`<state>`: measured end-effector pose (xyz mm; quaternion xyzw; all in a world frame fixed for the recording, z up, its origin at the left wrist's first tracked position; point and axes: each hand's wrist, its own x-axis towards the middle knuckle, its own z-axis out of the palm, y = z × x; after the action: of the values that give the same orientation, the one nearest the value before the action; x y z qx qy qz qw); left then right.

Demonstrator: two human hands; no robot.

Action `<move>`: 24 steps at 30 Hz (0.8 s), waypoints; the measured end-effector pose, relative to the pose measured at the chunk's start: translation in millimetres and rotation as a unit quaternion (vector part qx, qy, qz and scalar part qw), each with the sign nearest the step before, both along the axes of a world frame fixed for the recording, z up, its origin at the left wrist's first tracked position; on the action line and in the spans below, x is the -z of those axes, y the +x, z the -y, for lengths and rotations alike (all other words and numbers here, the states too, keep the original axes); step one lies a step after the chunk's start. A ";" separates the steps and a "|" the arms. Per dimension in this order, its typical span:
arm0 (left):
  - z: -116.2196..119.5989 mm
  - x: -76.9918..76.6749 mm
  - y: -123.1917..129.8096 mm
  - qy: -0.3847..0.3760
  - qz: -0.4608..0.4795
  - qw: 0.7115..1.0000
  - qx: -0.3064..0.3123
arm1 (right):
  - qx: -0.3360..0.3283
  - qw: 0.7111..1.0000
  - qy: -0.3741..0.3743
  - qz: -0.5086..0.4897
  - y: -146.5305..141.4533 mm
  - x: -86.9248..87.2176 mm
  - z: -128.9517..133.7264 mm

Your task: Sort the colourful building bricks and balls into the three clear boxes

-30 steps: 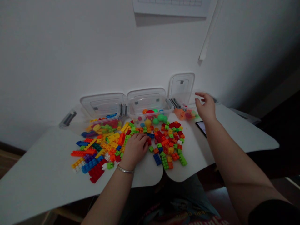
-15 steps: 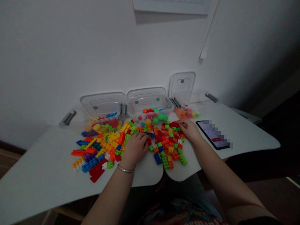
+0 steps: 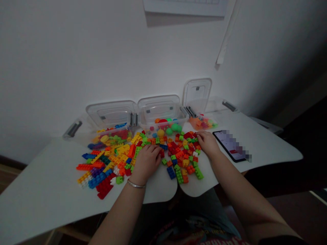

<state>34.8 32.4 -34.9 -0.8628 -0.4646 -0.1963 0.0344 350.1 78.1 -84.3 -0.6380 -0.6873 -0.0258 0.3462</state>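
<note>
My left hand [image 3: 148, 161], with a bracelet at the wrist, rests over the middle of a spread of toy building bricks. Its fingers are closed, with a red brick [image 3: 161, 153] showing at their tips. At the right edge of the spread is my right hand [image 3: 208, 143], its fingers bent together. Red bricks [image 3: 188, 135] lie beside those fingertips; what they hold, if anything, is hidden. Between the hands are loose orange, green and red bricks, with a blue brick [image 3: 171, 173] nearer me. Longer bricks, including a red one [image 3: 104, 189], lie to the left.
Three clear plastic boxes stand along the wall: a left box [image 3: 88, 137] with bricks, a middle box [image 3: 178, 119] with coloured balls, and a right box [image 3: 216, 117] with small colourful pieces. Their lids lean behind. A phone [image 3: 231, 146] lies right of my right hand on the white table [image 3: 270, 143].
My right hand has drawn back slightly from the red bricks and its fingers are more tucked in. My left hand stays in place. The whole view has shifted a little.
</note>
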 end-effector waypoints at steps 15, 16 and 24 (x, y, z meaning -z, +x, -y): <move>-1.0 1.4 -0.3 0.007 0.000 1.000 0.002 | 0.023 0.996 0.033 -0.084 -3.3 0.8 -0.9; -1.0 1.5 -0.3 0.006 -0.001 1.000 0.002 | 0.027 0.994 0.033 -0.101 -3.2 -0.1 -0.3; -1.5 3.1 -1.6 0.007 -0.006 1.000 0.004 | 0.020 0.974 0.123 -0.189 -8.6 -14.2 9.4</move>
<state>33.2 33.9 -38.0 -0.8654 -0.4598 -0.1945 0.0420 341.4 68.7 -70.1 -0.5975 -0.5881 0.0045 0.5451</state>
